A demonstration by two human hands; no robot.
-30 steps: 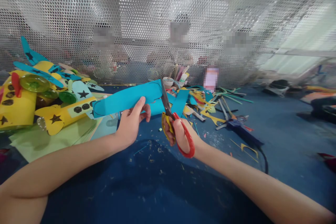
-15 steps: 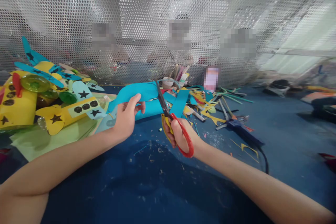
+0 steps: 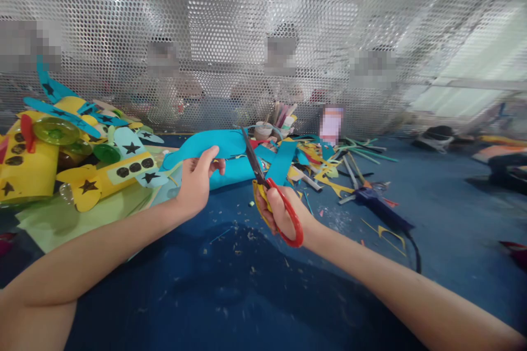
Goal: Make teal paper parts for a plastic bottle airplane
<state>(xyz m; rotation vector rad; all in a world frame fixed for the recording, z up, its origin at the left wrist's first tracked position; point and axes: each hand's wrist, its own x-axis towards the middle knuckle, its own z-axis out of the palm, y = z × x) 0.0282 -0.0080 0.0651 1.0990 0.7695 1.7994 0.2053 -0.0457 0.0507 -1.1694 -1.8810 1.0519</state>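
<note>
My left hand grips a long blue paper cut-out and holds it above the blue table. My right hand is closed in the red and yellow handles of a pair of scissors. The scissor blades point up and away and meet the right end of the blue paper. A second blue paper piece lies just behind the blades.
Yellow paper aeroplanes with black stars are piled at the left on green sheets. Paper scraps and strips, a cup of sticks and a dark glue gun with its cord lie behind. A perforated metal screen stands across the back, with people behind it.
My left hand has turned the blue paper and drawn it left and slightly down. The scissors have shifted a little left along the paper's edge.
</note>
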